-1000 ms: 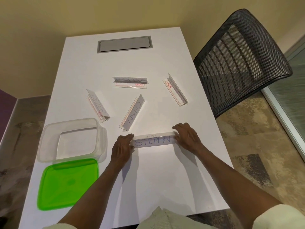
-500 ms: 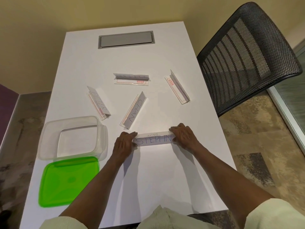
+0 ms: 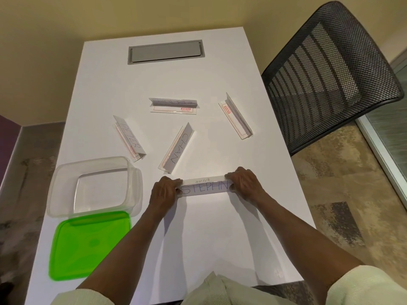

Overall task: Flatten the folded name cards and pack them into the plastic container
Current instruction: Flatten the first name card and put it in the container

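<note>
A folded name card reading STEPHN [image 3: 206, 187] lies on the white table [image 3: 198, 234] in front of me. My left hand [image 3: 164, 192] grips its left end and my right hand [image 3: 244, 185] grips its right end. Several other folded name cards stand farther back: PETER [image 3: 130, 138], CHAN [image 3: 178, 148], one at the centre back [image 3: 173, 105] and one at the right [image 3: 235, 116]. The clear plastic container [image 3: 66, 172] sits empty at the left, just beside my left hand.
A green lid [image 3: 88, 243] lies flat in front of the container at the table's left front corner. A grey cable hatch [image 3: 165, 51] is set into the far end. A black mesh chair [image 3: 330, 69] stands close to the table's right edge.
Both hands stay on the ends of the STEPHN card and have drawn slightly closer together. The camera view has shifted a little; the other cards have not moved.
</note>
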The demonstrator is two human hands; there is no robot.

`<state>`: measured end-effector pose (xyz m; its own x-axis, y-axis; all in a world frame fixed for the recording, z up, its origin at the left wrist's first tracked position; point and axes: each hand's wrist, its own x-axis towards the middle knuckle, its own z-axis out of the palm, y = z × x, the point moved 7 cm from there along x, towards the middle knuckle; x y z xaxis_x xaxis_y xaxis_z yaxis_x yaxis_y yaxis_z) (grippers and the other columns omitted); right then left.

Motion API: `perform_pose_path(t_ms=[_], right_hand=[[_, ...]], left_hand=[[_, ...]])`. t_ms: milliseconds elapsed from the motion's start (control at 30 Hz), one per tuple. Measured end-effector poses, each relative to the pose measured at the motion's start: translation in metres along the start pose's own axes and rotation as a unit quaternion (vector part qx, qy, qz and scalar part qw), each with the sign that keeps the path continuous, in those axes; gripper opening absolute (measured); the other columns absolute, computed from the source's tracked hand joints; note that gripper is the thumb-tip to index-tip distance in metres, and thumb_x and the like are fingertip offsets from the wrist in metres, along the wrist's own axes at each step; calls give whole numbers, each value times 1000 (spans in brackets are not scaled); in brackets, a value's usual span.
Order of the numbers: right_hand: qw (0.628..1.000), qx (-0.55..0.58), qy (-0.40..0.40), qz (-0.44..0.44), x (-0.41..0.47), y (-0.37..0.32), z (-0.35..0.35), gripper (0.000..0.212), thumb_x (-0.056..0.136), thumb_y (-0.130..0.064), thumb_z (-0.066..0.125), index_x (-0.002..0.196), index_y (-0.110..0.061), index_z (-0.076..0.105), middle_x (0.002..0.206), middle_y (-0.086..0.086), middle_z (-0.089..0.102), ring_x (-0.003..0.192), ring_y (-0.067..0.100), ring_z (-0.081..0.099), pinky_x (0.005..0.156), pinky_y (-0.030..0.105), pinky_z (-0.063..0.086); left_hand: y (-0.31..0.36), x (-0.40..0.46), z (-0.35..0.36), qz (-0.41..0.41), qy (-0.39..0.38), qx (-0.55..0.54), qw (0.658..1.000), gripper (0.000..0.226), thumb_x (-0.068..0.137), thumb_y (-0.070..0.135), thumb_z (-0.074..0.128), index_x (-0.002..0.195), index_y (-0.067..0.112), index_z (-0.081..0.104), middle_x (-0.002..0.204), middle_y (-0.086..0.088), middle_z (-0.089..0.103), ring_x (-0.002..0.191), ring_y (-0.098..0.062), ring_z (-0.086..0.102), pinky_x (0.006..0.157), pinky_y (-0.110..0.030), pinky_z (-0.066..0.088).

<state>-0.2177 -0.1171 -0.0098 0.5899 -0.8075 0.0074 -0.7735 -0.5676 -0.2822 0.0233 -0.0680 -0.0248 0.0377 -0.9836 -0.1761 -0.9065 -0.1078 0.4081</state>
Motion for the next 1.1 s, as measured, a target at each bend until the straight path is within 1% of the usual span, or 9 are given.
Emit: perform_pose_path(t_ms=[133, 233, 367, 467, 567, 700, 833, 967, 1100], right_hand=[[1000, 0, -1, 24, 0, -1, -5, 27, 51, 10, 79, 72, -3, 69, 58, 11, 65, 57, 31, 61, 48, 34, 46], [1000, -2, 9, 25, 0, -2, -10, 25, 53, 10, 77, 74, -2, 69, 57, 13, 64, 58, 32, 62, 50, 35, 44], [999, -18, 27, -7, 2, -6, -20, 31, 50, 7, 84, 76, -4, 72, 57, 11, 63, 57, 30, 63, 46, 33, 46], [1000, -18, 12, -15, 4, -6, -21, 32, 52, 4, 85, 80, -4, 73, 60, 13, 63, 60, 32, 64, 48, 34, 49], [1000, -3, -9, -3, 11, -6, -21, 33, 59, 2, 84, 89, -2, 73, 68, 18, 66, 70, 37, 65, 57, 40, 49], [1000, -4, -14, 5, 17, -11, -23, 32, 74, -7, 76, 106, -5, 71, 85, 17, 68, 90, 35, 62, 71, 40, 44], [997, -57, -50, 7, 26, -22, -24, 38, 92, -27, 56, 130, -20, 56, 108, 6, 61, 110, 23, 51, 86, 35, 36], [997, -63, -32, -15, 36, -44, -36, 36, 91, -25, 60, 126, -17, 60, 103, 9, 63, 104, 27, 53, 81, 38, 40], [998, -40, -5, -56, 47, -74, -49, 33, 75, -10, 77, 107, -5, 70, 85, 19, 66, 84, 38, 61, 67, 41, 44]], left_hand=[[0, 2, 1, 3, -6, 19, 1000, 13, 79, 13, 69, 91, 11, 73, 74, -17, 65, 77, -34, 62, 68, -39, 52], [-4, 2, 1, -13, -12, 6, 1000, 17, 83, 18, 66, 98, 17, 73, 81, -16, 63, 78, -33, 61, 71, -36, 51], [-6, -2, -3, -31, -18, -5, 999, 23, 80, 29, 54, 91, 17, 69, 79, -14, 59, 78, -32, 59, 67, -34, 50], [-5, -5, -9, -22, -12, -8, 1000, 18, 82, 28, 58, 90, 15, 67, 83, -14, 61, 82, -31, 59, 68, -34, 50], [-5, -8, -22, -16, 11, -18, 1000, 14, 84, 22, 66, 95, 16, 70, 86, -15, 61, 86, -33, 60, 70, -34, 48], [-7, -16, -43, -15, 42, -32, 998, 26, 87, 17, 66, 112, 19, 70, 97, -14, 68, 96, -33, 61, 78, -35, 48], [-8, -32, -67, 32, 91, -30, 995, 27, 79, 0, 70, 105, 8, 72, 92, -12, 75, 88, -34, 66, 73, -35, 51], [-18, -47, -91, 37, 121, -37, 991, 27, 76, -2, 74, 103, 3, 73, 95, -18, 74, 89, -37, 67, 74, -40, 55], [-36, -56, -115, 28, 134, -55, 989, 29, 80, -4, 68, 108, 1, 70, 103, -17, 73, 100, -36, 64, 85, -42, 52]])
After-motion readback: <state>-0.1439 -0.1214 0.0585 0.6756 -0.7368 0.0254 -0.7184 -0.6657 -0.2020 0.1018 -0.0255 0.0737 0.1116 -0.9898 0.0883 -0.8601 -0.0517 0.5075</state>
